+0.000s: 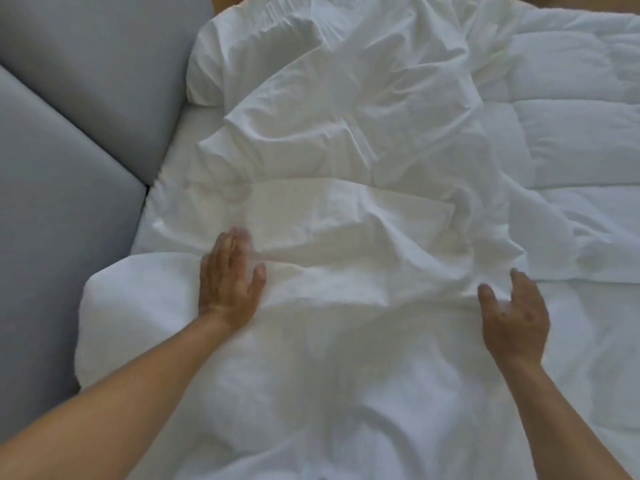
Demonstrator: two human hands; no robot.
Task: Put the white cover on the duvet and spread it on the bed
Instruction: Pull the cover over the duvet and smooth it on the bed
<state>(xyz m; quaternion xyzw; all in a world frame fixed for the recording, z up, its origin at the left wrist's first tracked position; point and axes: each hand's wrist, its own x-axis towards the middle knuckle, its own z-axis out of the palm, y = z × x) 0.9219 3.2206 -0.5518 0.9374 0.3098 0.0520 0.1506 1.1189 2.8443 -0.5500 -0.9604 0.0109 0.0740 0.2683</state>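
The white cover (346, 140) lies crumpled down the middle of the bed, its near edge bunched between my hands. The quilted white duvet (571, 140) shows bare on the right side and spreads under the cover toward me. My left hand (228, 282) lies flat on the fabric at the left, fingers straight and blurred. My right hand (512, 310) hovers at the cover's right near corner, fingers loosely spread, thumb and forefinger touching the cloth edge; whether they pinch it is unclear.
A grey padded headboard (69, 168) in angled panels runs along the left. A white pillow (242, 57) lies at the far left against it. A strip of wooden floor or frame (554, 0) shows at the top edge.
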